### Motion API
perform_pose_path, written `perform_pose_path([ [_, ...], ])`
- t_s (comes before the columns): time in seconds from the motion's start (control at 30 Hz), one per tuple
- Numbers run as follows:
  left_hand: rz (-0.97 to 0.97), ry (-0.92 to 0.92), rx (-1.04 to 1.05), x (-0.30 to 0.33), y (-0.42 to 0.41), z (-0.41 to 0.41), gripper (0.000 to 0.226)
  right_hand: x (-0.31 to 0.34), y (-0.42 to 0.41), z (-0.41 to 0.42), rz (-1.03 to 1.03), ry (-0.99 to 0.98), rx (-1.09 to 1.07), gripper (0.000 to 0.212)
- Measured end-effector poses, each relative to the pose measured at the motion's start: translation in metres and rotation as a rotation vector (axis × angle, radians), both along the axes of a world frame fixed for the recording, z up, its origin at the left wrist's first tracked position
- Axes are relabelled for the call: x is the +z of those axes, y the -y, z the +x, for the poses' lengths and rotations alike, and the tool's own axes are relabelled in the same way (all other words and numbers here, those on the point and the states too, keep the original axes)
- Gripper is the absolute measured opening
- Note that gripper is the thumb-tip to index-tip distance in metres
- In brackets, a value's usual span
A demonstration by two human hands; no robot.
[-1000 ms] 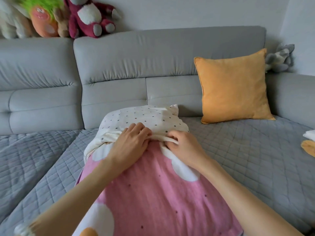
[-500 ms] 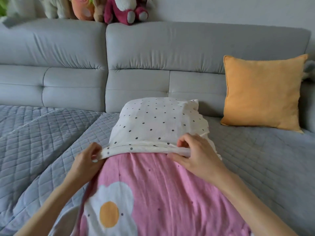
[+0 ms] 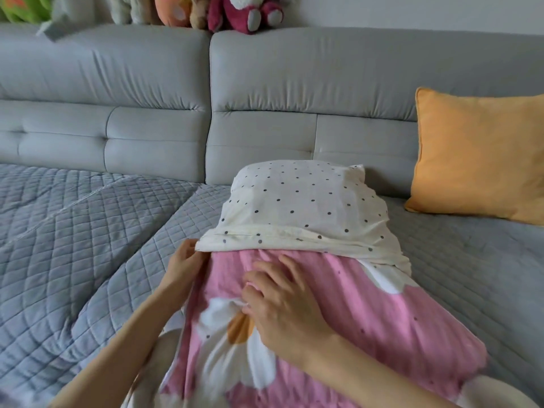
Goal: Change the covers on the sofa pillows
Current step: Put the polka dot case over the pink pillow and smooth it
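Head view: left hand apparently pinches dotted cover; right hand lies open on pink pillow.

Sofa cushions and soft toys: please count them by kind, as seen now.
Pillows: 2, the pink flower pillow half inside the dotted cover, and the orange pillow.
Soft toys on the sofa back: at least 4, cropped by the frame; the clearest is the dark red plush.
Total: at least 6.
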State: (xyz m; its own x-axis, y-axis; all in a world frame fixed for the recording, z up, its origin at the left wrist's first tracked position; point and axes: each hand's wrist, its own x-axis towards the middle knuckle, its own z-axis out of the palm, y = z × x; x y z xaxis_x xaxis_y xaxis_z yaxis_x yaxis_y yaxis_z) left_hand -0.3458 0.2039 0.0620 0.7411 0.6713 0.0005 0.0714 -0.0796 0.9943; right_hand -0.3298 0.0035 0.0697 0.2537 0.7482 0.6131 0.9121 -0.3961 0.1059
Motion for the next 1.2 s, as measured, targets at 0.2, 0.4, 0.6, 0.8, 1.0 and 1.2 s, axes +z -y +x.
perform_pose_path([
  [0.2,-0.005,0.075,0.03,0.025,0.004,0.025,0.012,0.016,0.004,0.015,0.109,-0.028,-0.085,0.012],
  [0.4,0.198,0.08,-0.005,0.036,0.019,0.036,0.016,0.065,0.029,0.046,0.348,-0.247,-0.192,0.021],
  [0.6,0.445,-0.066,-0.082,0.032,0.044,-0.003,0.018,0.076,0.052,0.088,0.686,-0.675,-0.372,0.025],
  [0.8,0.298,-0.035,-0.026,0.042,0.047,0.006,0.008,0.128,0.047,0.101,0.968,-0.567,-0.313,0.017],
  [1.0,-0.071,0.193,-0.244,0.073,0.077,0.005,0.028,0.192,0.033,0.125,1.123,-0.58,-0.302,0.015],
  [1.2,-0.014,0.131,-0.547,0.069,0.08,-0.048,0.048,0.101,0.022,0.077,0.762,-0.588,-0.286,0.022],
])
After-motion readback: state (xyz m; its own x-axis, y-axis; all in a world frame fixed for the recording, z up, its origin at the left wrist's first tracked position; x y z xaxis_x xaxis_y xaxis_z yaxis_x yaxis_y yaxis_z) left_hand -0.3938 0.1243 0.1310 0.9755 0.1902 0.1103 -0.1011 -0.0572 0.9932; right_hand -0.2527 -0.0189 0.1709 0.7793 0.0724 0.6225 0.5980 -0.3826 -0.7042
